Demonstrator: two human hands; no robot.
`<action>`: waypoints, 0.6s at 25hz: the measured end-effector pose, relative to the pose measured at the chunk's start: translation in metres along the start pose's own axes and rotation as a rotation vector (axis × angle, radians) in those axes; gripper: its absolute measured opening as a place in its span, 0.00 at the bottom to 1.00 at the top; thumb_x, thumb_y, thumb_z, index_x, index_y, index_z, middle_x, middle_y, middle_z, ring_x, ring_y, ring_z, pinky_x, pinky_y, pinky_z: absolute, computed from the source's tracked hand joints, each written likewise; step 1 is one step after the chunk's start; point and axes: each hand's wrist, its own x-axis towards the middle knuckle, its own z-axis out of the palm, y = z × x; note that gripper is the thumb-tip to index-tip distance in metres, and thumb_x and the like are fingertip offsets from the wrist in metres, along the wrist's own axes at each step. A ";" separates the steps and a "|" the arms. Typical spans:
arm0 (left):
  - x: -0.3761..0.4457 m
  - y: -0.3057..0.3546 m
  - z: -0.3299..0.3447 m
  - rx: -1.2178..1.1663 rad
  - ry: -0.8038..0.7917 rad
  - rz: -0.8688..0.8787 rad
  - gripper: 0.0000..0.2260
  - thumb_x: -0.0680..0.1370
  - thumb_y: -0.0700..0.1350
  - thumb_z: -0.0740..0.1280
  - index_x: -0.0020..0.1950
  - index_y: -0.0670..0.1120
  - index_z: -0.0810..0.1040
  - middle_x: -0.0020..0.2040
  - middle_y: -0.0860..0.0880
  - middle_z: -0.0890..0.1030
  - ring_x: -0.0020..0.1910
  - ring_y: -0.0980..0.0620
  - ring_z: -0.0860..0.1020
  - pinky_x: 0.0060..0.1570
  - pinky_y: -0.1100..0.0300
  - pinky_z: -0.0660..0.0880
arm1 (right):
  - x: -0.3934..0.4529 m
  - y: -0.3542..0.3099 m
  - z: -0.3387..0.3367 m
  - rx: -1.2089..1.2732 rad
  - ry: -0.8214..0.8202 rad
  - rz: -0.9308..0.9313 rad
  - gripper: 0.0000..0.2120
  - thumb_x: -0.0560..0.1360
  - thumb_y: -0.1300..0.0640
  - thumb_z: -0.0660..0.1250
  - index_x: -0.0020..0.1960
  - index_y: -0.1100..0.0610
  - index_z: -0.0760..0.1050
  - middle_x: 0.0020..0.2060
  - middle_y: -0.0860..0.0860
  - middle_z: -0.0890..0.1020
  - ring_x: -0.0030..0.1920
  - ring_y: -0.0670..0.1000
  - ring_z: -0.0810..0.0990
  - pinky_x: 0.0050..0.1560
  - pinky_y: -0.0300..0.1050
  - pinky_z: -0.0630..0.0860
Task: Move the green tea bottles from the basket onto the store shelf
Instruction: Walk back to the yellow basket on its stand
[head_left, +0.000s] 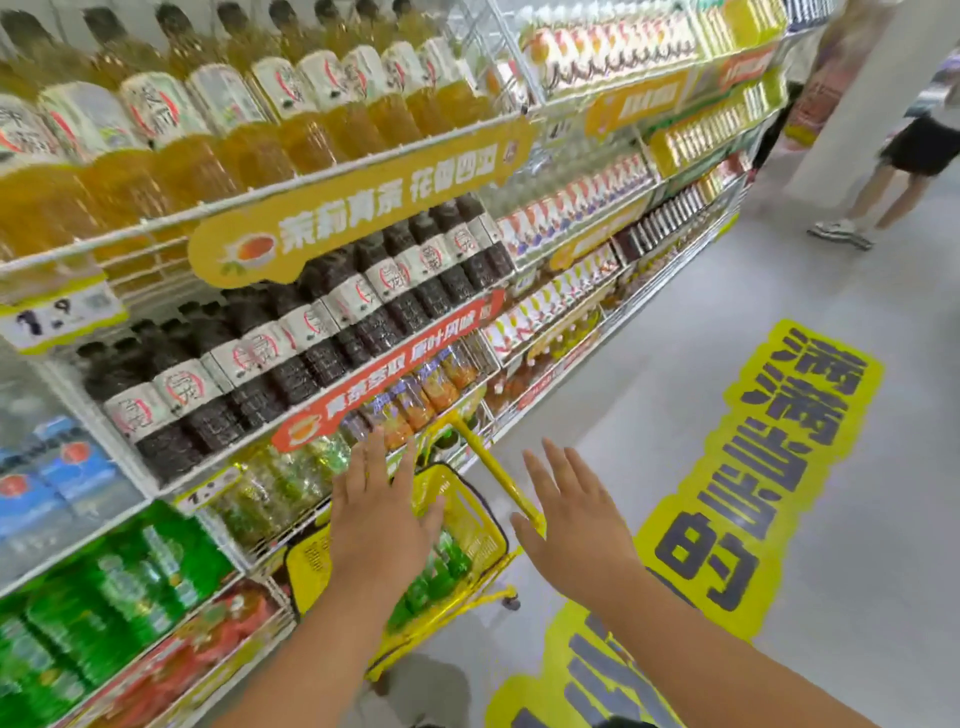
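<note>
A yellow shopping basket (480, 512) stands on the floor against the shelving, its yellow handle (498, 467) raised. Green tea bottles (439, 569) lie inside it, partly covered by my left arm. My left hand (382, 512) hovers over the basket with fingers spread and holds nothing. My right hand (569, 525) is open too, to the right of the basket near the handle, above the floor. Green-labelled bottles (119, 582) fill a low shelf at the left. The store shelf (280, 452) runs along the left side.
Upper shelves hold yellow tea bottles (223, 119) and dark tea bottles (311, 338). A large yellow floor sticker (769, 467) covers the grey aisle at right. A person's legs (883, 176) stand at the far end of the aisle.
</note>
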 end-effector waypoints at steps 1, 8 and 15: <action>0.015 0.005 -0.006 0.000 0.011 0.002 0.35 0.80 0.68 0.52 0.84 0.57 0.44 0.84 0.47 0.39 0.82 0.42 0.42 0.79 0.45 0.46 | 0.014 0.005 -0.010 0.002 0.002 -0.009 0.36 0.82 0.36 0.50 0.84 0.48 0.43 0.84 0.50 0.43 0.83 0.54 0.43 0.80 0.52 0.47; 0.090 0.023 -0.021 -0.028 0.101 -0.146 0.35 0.80 0.67 0.55 0.84 0.57 0.47 0.84 0.47 0.43 0.82 0.43 0.44 0.80 0.45 0.48 | 0.125 0.025 -0.035 -0.054 0.013 -0.192 0.36 0.83 0.35 0.48 0.84 0.49 0.41 0.84 0.51 0.42 0.83 0.55 0.40 0.81 0.52 0.46; 0.111 0.029 0.009 0.075 0.074 -0.414 0.36 0.80 0.67 0.56 0.84 0.54 0.49 0.84 0.44 0.45 0.82 0.41 0.48 0.79 0.42 0.53 | 0.217 0.034 0.001 -0.089 -0.112 -0.463 0.38 0.82 0.34 0.50 0.84 0.50 0.41 0.84 0.53 0.43 0.83 0.56 0.42 0.81 0.56 0.47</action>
